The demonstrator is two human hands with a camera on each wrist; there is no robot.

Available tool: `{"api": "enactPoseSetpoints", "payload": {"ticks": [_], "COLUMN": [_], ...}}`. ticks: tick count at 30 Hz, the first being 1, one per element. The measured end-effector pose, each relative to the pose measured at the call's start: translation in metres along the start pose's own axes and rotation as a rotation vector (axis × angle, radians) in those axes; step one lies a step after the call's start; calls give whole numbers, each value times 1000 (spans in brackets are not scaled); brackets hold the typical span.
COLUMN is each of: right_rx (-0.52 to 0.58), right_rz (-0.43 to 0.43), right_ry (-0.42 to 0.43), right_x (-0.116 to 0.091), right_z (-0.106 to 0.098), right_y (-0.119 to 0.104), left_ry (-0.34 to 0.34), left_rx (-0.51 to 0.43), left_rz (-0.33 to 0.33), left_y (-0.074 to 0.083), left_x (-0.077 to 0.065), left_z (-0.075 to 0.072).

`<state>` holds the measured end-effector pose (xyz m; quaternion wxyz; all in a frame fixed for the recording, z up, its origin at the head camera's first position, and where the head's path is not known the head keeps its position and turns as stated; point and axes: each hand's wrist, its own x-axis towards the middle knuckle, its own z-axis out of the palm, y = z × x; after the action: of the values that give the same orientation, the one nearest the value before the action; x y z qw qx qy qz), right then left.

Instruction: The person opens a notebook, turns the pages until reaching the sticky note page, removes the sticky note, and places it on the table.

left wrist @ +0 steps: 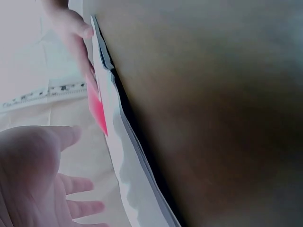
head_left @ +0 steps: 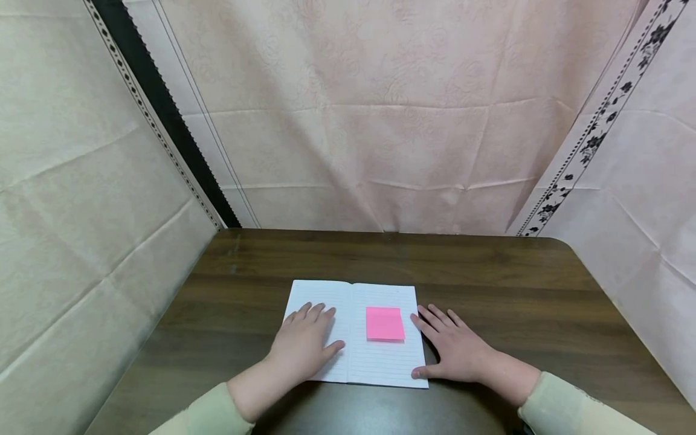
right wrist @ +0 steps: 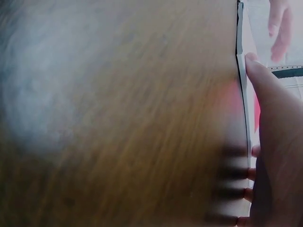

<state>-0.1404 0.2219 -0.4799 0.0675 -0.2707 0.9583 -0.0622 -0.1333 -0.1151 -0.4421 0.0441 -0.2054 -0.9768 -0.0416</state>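
Note:
A lined notebook (head_left: 387,365) lies open on the table, its spine running away from me. On its right page is a pink sticky note (head_left: 385,324), seen edge-on as a pink strip in the left wrist view. My left hand (head_left: 304,341) is over the left page with fingers extended and thumb spread; the left wrist view shows a gap between its palm (left wrist: 33,165) and the paper. At the notebook's right edge, my right hand (head_left: 457,350) has its fingers straight and spread, with the thumb (right wrist: 255,71) touching the lower page edge.
The dark wooden table (head_left: 489,272) extends around the notebook on all sides. Pale patterned cloth (head_left: 380,151) hangs behind it, with more cloth at the left (head_left: 70,241) and right (head_left: 641,199). A dark strip (head_left: 168,109) shows between the left cloths.

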Motion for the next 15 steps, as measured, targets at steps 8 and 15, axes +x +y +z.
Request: {"api": "enactPoseSetpoints", "payload": {"ticks": [8, 15], "right_rx": [22, 19], "right_rz": [6, -10], "right_ry": [-5, 23], "right_x": [-2, 0], "right_z": [-2, -1], "right_y": [0, 0], "left_ry": [-176, -278], "left_rx": [-52, -76], "left_rz": [-71, -146], "left_y": [19, 19], "left_x": [25, 31], "left_z": [14, 16]}}
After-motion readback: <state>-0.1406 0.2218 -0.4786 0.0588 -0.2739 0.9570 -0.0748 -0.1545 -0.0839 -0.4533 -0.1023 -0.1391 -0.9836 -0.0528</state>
